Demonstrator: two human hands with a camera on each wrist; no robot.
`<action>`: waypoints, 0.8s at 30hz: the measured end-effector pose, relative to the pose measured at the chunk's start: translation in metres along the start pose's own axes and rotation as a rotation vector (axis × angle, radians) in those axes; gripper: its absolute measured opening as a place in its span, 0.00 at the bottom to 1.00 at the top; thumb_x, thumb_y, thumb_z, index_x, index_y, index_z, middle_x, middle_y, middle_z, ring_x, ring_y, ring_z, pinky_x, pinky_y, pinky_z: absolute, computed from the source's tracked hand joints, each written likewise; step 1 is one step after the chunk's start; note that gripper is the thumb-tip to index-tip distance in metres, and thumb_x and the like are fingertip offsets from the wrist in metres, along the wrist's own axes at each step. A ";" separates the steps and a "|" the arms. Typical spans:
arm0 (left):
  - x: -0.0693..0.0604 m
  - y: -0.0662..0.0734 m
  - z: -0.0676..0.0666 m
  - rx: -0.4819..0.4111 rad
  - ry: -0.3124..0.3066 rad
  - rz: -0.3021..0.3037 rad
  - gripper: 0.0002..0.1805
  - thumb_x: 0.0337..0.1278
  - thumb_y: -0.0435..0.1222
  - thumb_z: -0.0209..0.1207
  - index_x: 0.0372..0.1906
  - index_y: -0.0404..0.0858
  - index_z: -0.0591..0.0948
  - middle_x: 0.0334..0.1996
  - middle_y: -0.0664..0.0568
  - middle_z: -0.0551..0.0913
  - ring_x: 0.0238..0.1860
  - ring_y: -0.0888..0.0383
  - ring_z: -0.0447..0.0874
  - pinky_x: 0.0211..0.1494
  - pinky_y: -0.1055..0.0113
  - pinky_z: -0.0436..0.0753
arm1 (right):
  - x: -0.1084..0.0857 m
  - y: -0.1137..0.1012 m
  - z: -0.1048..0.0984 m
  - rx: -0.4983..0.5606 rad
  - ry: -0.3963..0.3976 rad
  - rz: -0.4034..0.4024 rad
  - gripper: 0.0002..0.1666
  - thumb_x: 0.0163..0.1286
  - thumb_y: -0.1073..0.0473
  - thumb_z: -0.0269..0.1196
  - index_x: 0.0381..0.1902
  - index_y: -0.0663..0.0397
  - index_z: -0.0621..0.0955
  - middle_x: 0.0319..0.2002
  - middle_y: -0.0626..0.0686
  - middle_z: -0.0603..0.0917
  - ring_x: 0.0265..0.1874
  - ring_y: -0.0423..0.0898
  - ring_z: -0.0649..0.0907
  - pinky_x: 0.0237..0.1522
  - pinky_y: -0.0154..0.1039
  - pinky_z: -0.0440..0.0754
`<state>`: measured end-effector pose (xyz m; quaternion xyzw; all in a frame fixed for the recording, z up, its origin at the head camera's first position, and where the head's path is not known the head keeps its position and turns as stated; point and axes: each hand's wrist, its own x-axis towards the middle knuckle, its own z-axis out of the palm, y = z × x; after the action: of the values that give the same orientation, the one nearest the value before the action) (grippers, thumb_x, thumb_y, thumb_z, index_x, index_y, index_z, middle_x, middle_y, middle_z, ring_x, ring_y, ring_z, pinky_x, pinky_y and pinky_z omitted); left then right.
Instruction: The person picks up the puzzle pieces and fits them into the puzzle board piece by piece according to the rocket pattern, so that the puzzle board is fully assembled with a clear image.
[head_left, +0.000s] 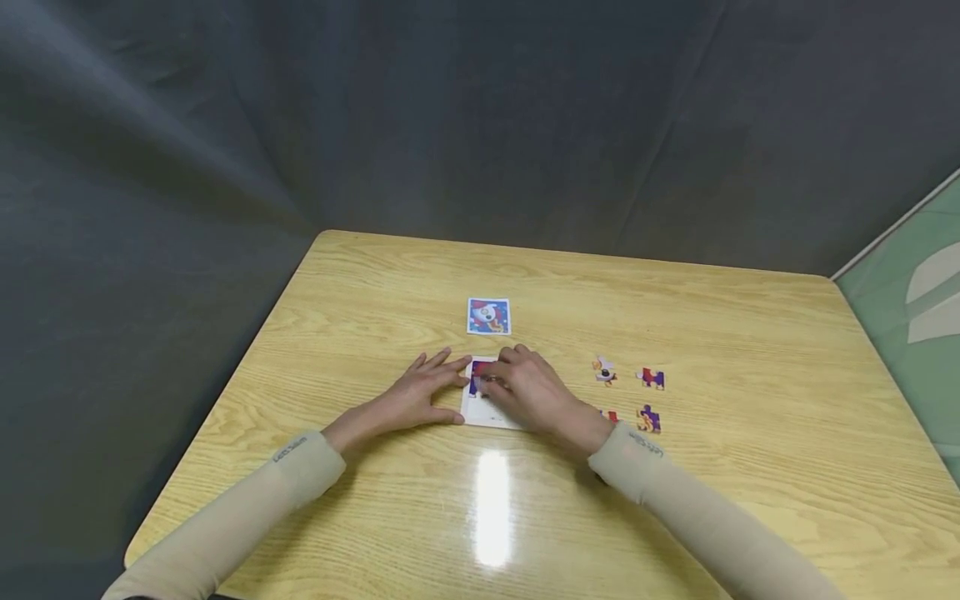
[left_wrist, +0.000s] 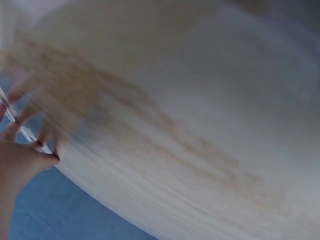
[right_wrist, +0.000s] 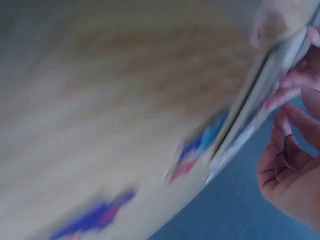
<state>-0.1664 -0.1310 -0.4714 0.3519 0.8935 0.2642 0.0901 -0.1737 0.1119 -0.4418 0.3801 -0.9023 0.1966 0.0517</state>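
A white puzzle tray (head_left: 491,414) lies on the table with purple and red picture parts showing at its upper left. My left hand (head_left: 420,392) rests beside it, fingers spread, with fingertips and thumb at its left edge. My right hand (head_left: 528,387) reaches over the tray from the right. Its thumb and forefinger pinch a puzzle piece (head_left: 481,382) over the tray's left part, and the hand covers most of that piece. In the right wrist view the fingers of the right hand (right_wrist: 295,155) are bent at the tray.
A small square picture card (head_left: 488,317) lies behind the tray. Loose puzzle pieces lie to the right: a white one (head_left: 604,372), a red and purple one (head_left: 651,377), a purple and orange one (head_left: 648,418), and another (head_left: 611,416) partly behind the right wrist. The wooden table (head_left: 375,283) meets a dark curtain.
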 end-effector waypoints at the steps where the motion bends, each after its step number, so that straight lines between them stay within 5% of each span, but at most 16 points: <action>1: 0.000 0.000 0.000 0.001 0.002 0.001 0.31 0.53 0.52 0.65 0.60 0.41 0.76 0.74 0.49 0.57 0.75 0.42 0.43 0.73 0.38 0.39 | -0.003 0.004 -0.004 0.000 0.020 0.004 0.13 0.66 0.56 0.65 0.46 0.54 0.85 0.37 0.51 0.83 0.32 0.45 0.75 0.34 0.39 0.75; 12: -0.001 0.000 -0.001 0.004 0.012 -0.007 0.31 0.52 0.52 0.66 0.59 0.41 0.76 0.74 0.49 0.57 0.75 0.42 0.42 0.73 0.39 0.38 | -0.050 0.075 -0.052 -0.069 0.177 0.131 0.14 0.59 0.66 0.69 0.44 0.64 0.84 0.37 0.59 0.84 0.32 0.52 0.77 0.30 0.43 0.77; 24: 0.001 0.002 0.001 -0.010 -0.002 -0.019 0.32 0.52 0.53 0.66 0.61 0.42 0.76 0.74 0.50 0.58 0.75 0.43 0.43 0.74 0.40 0.38 | -0.089 0.098 -0.061 -0.045 0.036 0.211 0.21 0.58 0.59 0.71 0.47 0.65 0.83 0.40 0.59 0.85 0.34 0.51 0.80 0.38 0.46 0.74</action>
<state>-0.1655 -0.1293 -0.4711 0.3431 0.8954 0.2675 0.0950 -0.1838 0.2575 -0.4384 0.2783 -0.9404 0.1873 0.0556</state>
